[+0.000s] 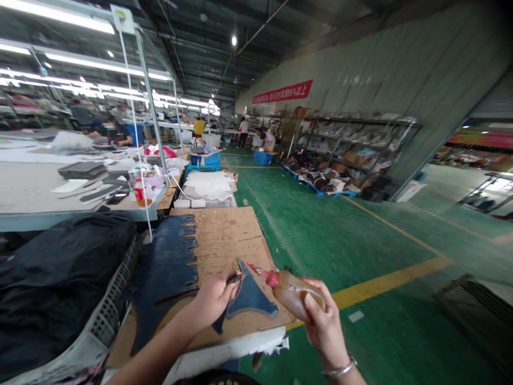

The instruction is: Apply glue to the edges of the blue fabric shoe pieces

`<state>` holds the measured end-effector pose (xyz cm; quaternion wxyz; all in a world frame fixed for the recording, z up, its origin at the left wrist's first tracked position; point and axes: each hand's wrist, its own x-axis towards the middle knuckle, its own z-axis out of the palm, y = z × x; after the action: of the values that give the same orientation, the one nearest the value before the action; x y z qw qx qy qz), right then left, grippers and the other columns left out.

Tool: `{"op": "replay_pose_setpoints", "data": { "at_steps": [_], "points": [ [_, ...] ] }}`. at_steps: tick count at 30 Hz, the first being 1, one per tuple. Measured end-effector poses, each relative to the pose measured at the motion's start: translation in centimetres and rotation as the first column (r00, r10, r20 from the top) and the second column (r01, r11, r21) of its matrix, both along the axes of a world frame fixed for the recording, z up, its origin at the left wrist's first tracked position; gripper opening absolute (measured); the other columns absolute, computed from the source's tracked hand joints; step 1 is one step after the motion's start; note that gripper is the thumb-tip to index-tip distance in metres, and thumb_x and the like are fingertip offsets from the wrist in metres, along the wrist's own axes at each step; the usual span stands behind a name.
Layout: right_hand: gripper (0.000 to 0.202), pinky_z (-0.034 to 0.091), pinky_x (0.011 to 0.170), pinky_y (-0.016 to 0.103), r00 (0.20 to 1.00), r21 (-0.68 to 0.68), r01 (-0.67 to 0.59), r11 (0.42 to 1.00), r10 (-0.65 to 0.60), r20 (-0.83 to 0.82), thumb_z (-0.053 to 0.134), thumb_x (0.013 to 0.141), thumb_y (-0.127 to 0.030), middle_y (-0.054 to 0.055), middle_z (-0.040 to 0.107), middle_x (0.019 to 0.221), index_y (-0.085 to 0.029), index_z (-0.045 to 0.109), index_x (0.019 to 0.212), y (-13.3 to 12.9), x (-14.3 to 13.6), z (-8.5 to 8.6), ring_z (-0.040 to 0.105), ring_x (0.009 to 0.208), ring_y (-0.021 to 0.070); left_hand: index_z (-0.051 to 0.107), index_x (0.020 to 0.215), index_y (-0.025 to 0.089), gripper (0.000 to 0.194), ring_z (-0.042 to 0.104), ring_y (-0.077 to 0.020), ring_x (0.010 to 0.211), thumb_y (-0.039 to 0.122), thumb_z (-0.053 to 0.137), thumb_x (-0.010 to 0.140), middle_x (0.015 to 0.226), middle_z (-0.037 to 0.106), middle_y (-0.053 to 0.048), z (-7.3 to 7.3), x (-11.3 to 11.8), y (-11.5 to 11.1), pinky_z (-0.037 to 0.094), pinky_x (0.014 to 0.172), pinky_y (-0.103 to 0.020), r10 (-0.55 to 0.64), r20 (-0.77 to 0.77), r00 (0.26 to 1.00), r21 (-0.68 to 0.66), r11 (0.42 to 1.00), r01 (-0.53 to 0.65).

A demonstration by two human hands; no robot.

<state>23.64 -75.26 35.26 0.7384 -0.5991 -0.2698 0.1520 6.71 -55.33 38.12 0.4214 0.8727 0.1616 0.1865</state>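
Note:
My right hand (324, 321) is wrapped round a translucent amber squeeze bottle (296, 294), whose red nozzle points left over a blue triangular piece (250, 294). Beside that piece's left edge, my left hand (218, 299) is closed on a small dark pointed tool (236, 278). The blue piece lies near the front of a brown cardboard sheet (228, 230). Along the cardboard's left side, several dark blue cut pieces (172, 256) lie overlapped in a row.
A pale basket (108, 315) heaped with black fabric (60, 283) stands at the left. Behind it, a worktable (32, 179) holds stacked pieces and a bottle. Green floor (304, 230) with yellow lines runs along the right. Several people are farther back.

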Motion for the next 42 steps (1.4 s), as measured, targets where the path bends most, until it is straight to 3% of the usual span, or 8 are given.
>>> {"op": "replay_pose_setpoints", "data": {
  "at_steps": [2, 5, 8, 10, 17, 27, 36, 42],
  "points": [
    [0.037, 0.046, 0.062, 0.027, 0.997, 0.014, -0.049, 0.999, 0.050, -0.058, 0.073, 0.069, -0.048, 0.001, 0.065, 0.082, -0.023, 0.062, 0.095, -0.4, 0.0, 0.6, 0.059, 0.072, 0.0191, 0.062, 0.090, 0.020, 0.025, 0.063, -0.0186, 0.080, 0.013, 0.039, 0.082, 0.084, 0.071, -0.005, -0.2, 0.0, 0.3, 0.047, 0.087, -0.035, 0.024, 0.118, 0.993, 0.279, 0.959, -0.056],
    [0.034, 0.044, 0.061, 0.026, 0.992, -0.018, -0.104, 0.994, 0.103, -0.078, 0.073, 0.070, -0.046, 0.000, 0.064, 0.079, -0.023, 0.063, 0.093, -0.5, 0.0, 0.9, 0.057, 0.070, 0.0177, 0.061, 0.099, 0.018, 0.041, 0.065, -0.0197, 0.081, 0.001, 0.037, 0.071, 0.088, 0.072, -0.006, -0.7, -0.1, 1.0, 0.044, 0.095, -0.043, -0.018, 0.223, 0.975, 0.569, 0.814, -0.115],
    [0.033, 0.044, 0.062, 0.028, 0.992, -0.079, -0.119, 0.990, 0.115, -0.056, 0.073, 0.070, -0.045, 0.001, 0.064, 0.079, -0.022, 0.064, 0.092, -0.4, 0.2, 0.5, 0.057, 0.070, 0.0185, 0.062, 0.101, 0.015, 0.047, 0.064, -0.0199, 0.071, -0.002, 0.036, 0.066, 0.079, 0.070, -0.007, -1.1, -0.2, 1.6, 0.047, 0.093, -0.046, -0.010, 0.248, 0.969, 0.717, 0.674, -0.176],
    [0.033, 0.043, 0.061, 0.028, 0.992, -0.112, -0.124, 0.986, 0.119, -0.050, 0.073, 0.070, -0.046, 0.002, 0.063, 0.077, -0.021, 0.064, 0.090, -0.4, 0.2, 0.1, 0.056, 0.068, 0.0187, 0.062, 0.102, 0.015, 0.050, 0.063, -0.0192, 0.068, -0.004, 0.036, 0.064, 0.076, 0.069, -0.006, -1.3, -0.1, 1.9, 0.047, 0.093, -0.046, -0.002, 0.252, 0.968, 0.754, 0.627, -0.195],
    [0.034, 0.044, 0.061, 0.027, 0.959, -0.142, -0.283, 0.949, 0.277, -0.060, 0.071, 0.071, -0.049, 0.002, 0.065, 0.082, -0.021, 0.064, 0.090, -0.6, -0.9, -0.1, 0.057, 0.069, 0.0184, 0.062, 0.102, 0.016, 0.053, 0.063, -0.0181, 0.073, -0.006, 0.037, 0.061, 0.078, 0.068, -0.004, -1.9, -0.3, 2.1, 0.044, 0.098, -0.046, 0.016, 0.202, 0.979, 0.768, 0.617, -0.169],
    [0.036, 0.045, 0.060, 0.027, 0.991, -0.094, -0.074, 0.993, 0.063, -0.119, 0.075, 0.067, -0.048, 0.001, 0.064, 0.076, -0.021, 0.064, 0.089, 0.4, 0.0, -1.4, 0.057, 0.067, 0.0176, 0.064, 0.102, 0.015, 0.048, 0.062, -0.0172, 0.069, -0.006, 0.036, 0.068, 0.074, 0.066, -0.004, -2.1, -0.6, 1.9, 0.045, 0.097, -0.046, 0.044, 0.202, 0.978, 0.786, 0.588, -0.188],
    [0.036, 0.045, 0.058, 0.028, 0.968, -0.139, -0.243, 0.960, 0.232, -0.093, 0.074, 0.068, -0.049, 0.003, 0.064, 0.074, -0.019, 0.066, 0.086, 0.0, -1.7, -1.4, 0.057, 0.065, 0.0188, 0.063, 0.103, 0.014, 0.050, 0.061, -0.0190, 0.070, -0.003, 0.041, 0.062, 0.074, 0.066, -0.004, -2.3, -0.6, 1.7, 0.044, 0.097, -0.047, 0.067, 0.181, 0.981, 0.793, 0.580, -0.185],
    [0.035, 0.045, 0.056, 0.024, 0.962, -0.060, -0.219, 0.974, 0.205, -0.181, 0.076, 0.066, -0.048, 0.000, 0.063, 0.070, -0.021, 0.065, 0.086, 0.0, -1.4, -1.5, 0.056, 0.061, 0.0155, 0.064, 0.102, 0.014, 0.047, 0.062, -0.0189, 0.069, -0.004, 0.038, 0.067, 0.073, 0.066, -0.004, -2.4, -0.7, 1.5, 0.043, 0.097, -0.047, 0.077, 0.207, 0.975, 0.795, 0.567, -0.214]
  ]
}}
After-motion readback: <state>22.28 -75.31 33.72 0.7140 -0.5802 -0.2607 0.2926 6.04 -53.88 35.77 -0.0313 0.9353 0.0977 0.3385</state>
